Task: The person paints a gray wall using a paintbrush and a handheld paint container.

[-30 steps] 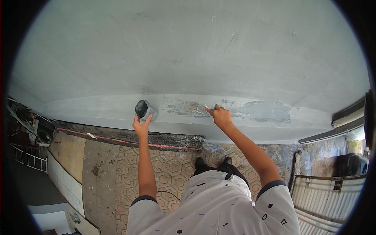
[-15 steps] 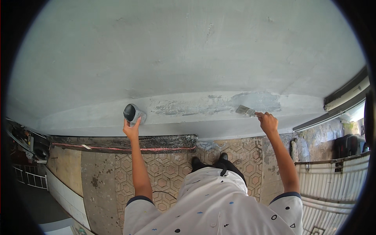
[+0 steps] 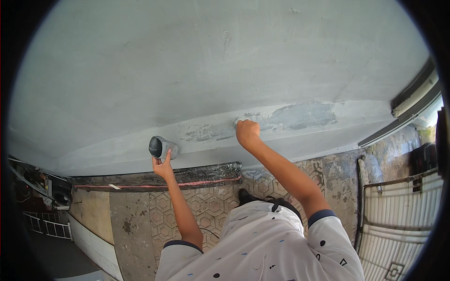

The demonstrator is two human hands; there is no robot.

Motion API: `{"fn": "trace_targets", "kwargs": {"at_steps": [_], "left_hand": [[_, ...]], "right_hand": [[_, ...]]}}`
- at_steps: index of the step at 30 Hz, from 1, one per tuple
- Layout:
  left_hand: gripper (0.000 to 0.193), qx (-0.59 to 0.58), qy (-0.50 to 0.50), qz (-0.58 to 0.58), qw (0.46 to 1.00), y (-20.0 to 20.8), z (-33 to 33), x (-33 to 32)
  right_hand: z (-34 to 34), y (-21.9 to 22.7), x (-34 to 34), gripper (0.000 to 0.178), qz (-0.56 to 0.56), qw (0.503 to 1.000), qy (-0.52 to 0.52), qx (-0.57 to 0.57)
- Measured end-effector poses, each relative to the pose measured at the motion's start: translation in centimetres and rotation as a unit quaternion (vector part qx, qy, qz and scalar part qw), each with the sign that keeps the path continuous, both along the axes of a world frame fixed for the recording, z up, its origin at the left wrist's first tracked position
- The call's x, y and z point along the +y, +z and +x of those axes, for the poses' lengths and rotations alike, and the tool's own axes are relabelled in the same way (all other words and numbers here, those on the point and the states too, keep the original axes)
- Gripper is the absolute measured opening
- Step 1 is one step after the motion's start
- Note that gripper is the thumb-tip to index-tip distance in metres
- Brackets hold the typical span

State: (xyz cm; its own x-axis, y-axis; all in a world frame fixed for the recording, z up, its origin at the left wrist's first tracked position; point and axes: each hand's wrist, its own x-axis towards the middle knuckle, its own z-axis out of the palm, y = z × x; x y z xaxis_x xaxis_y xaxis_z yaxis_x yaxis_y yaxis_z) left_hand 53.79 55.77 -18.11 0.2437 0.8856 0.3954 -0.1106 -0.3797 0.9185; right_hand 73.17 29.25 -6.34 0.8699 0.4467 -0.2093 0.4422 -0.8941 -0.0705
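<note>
Grey container (image 3: pixel 164 145) in the left hand's (image 3: pixel 162 167) grasp, right hand (image 3: pixel 248 132) clenched, apparently around a mostly hidden brush (image 3: pixel 236 122).

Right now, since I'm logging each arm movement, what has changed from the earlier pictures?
The right hand first went right along the grey patch, then came back left; the brush is now mostly hidden behind it. Nothing was visibly taken up or let go. The left hand still holds the grey container near the patch's left end.

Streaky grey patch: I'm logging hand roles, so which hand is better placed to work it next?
Likely the right hand: it is already at the patch, while the left hand holds a container farther left.
</note>
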Motion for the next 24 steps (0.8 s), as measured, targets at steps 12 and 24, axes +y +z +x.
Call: {"fn": "trace_targets", "kwargs": {"at_steps": [12,24], "left_hand": [[0.058,-0.003,0.072,-0.062,0.995,0.5,-8.2,-11.8],[0.056,0.044,-0.004,-0.06,0.997,-2.5,-6.9,-16.7]], "right_hand": [[7.5,-1.9,-1.4,0.02,-0.002,0.981,-0.025,0.192],[16.0,0.9,-34.2,0.026,-0.119,0.963,-0.235,-0.054]]}}
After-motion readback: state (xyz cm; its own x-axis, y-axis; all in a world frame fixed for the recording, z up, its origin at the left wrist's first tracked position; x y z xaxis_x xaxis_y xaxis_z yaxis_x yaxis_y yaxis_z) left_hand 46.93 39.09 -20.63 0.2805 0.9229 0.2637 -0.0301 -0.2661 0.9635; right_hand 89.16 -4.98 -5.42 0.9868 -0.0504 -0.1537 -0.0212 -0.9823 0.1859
